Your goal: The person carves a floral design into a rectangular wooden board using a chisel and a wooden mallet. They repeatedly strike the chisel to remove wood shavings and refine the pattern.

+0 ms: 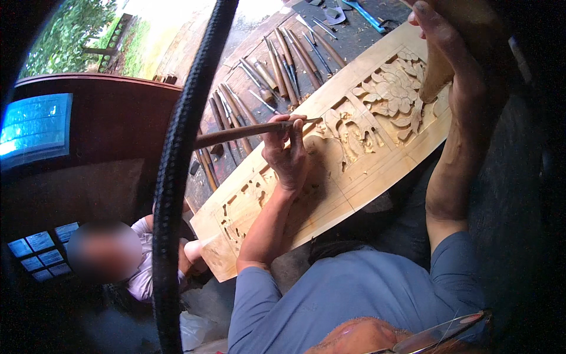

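Note:
A long, pale wooden panel (339,186) lies slantwise before me, with a flower relief at its upper right and smaller cut shapes along it. My left hand (287,158) is closed around a carving chisel (236,134). The chisel's metal end touches or hovers just over the panel near a partly cut section; its long wooden handle points left. My right hand (454,56) is raised at the upper right, wrapped round a thick wooden piece that looks like a mallet (437,74). Its upper part is dark and partly hidden. Wood chips lie on the carving.
Several wooden-handled chisels (277,68) lie along the panel's far side on a dark bench. A blue-handled tool (365,15) sits at the far edge. Another person (141,277) sits at the left, near the panel's end. A black braided cable (183,147) crosses the view.

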### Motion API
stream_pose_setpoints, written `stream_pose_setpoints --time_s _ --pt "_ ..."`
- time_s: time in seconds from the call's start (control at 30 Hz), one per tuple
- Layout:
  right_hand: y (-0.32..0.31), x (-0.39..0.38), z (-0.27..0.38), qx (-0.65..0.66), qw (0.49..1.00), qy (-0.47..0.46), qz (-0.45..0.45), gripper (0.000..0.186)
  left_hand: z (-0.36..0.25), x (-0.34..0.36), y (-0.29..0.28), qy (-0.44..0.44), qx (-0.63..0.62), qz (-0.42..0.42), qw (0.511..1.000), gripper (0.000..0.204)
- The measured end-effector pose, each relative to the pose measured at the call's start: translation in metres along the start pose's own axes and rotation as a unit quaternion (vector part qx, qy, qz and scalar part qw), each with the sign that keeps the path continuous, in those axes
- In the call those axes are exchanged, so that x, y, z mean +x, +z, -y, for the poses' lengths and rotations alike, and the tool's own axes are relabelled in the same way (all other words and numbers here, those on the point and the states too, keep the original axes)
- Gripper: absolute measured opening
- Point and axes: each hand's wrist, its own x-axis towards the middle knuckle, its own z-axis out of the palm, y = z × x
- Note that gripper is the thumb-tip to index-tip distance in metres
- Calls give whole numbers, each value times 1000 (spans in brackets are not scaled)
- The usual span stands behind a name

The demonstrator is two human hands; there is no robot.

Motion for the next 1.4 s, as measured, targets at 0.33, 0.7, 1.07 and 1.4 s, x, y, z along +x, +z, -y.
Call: stream_pose_setpoints --time_s 0.33,0.7,1.07,1.4 --pt "2 1 3 14 1000 17 12 34 12 -3 3 50 -4 -7 999 20" --pt "7 -1 5 25 999 25 21 34 0 3 4 99 90 48 990 17" --pt "11 -10 11 27 999 15 25 34 -7 1 5 105 153 30 982 16" --pt "19 -22 19 27 999 -1 34 34 1 -1 4 90 135 43 986 16"
